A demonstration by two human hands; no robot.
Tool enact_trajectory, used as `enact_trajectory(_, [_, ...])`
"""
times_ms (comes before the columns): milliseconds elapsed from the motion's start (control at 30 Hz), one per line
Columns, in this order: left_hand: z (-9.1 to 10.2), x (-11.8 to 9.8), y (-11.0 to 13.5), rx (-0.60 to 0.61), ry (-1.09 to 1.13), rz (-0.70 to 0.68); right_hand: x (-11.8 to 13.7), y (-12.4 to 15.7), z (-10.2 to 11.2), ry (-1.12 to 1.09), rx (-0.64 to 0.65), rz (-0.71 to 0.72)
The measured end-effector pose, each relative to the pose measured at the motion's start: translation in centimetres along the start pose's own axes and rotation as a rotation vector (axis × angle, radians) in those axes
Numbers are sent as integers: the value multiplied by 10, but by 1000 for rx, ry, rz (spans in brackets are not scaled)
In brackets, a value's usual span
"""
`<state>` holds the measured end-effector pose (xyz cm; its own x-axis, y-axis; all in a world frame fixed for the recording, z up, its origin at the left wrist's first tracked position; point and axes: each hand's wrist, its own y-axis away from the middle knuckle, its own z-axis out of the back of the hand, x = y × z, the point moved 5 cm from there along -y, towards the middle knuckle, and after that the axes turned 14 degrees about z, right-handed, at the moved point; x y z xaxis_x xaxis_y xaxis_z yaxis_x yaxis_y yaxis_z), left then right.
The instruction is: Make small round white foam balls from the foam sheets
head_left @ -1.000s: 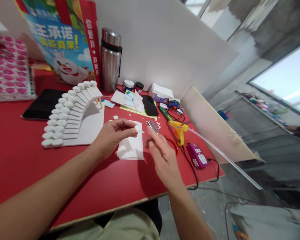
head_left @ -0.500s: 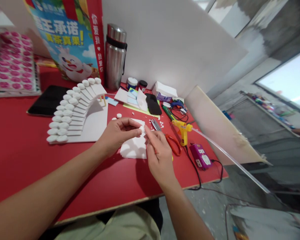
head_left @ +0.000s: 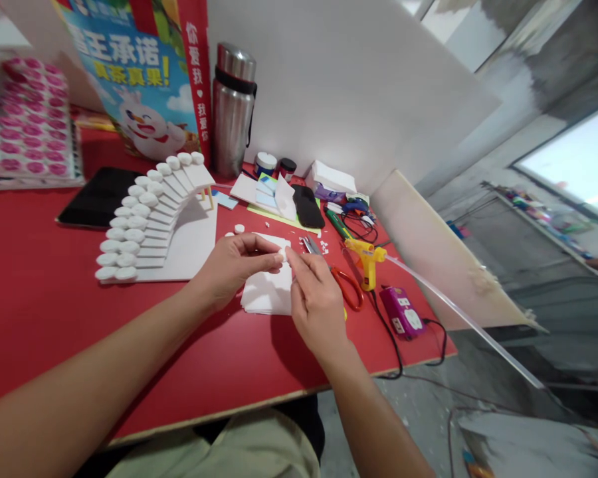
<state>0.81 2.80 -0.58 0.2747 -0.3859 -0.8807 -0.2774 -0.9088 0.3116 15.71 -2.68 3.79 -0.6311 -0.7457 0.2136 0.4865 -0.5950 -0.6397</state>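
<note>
Pinching a small white piece (head_left: 282,254) between thumb and index finger, the left hand (head_left: 234,269) holds it above the paper (head_left: 269,299), probably by the tips because the piece is too little for a fuller grip. So the piece lies at the left hand's fingertips and right before those of the right hand (head_left: 319,292), whose index finger reaches up to it; whether the right hand grips it too or only steadies it, I cannot tell. Meeting over the paper likely leaves the piece in plain sight. Just right of the paper lie the snips (head_left: 349,289), red handles nearer the person, perhaps to be within easy reach, with white scraps (head_left: 323,247) near the blades. Further right of the paper are the yellow glue gun (head_left: 367,255) and a purple power block (head_left: 402,312). Behind the paper, to its left, sits a white disc (head_left: 239,229); left of the paper stands the white staircase (head_left: 194,245), white ovals (head_left: 135,236) lining its outer edge, placed there, it seems, to give the hands room
</note>
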Motion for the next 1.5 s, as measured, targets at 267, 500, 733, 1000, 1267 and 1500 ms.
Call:
enact_trajectory(267, [0,2,-1,8,-65,15,-15,-6,5,30,77,139])
enact_trajectory(500, [-1,4,-4,32,141,85,-31,0,0,-413,-73,-176])
enact_trajectory(733, [-2,7,-5,73,140,85,-28,5,-8,-398,-85,-158])
enact_trajectory(1000, [-3,9,-5,24,27,48,-20,9,-11,-117,-73,50])
enact_trajectory(1267, [-3,10,-7,16,-59,50,-21,11,-11,27,-20,158])
enact_trajectory(1500, [-3,8,-6,12,-160,47,-29,11,0,-221,-186,-23])
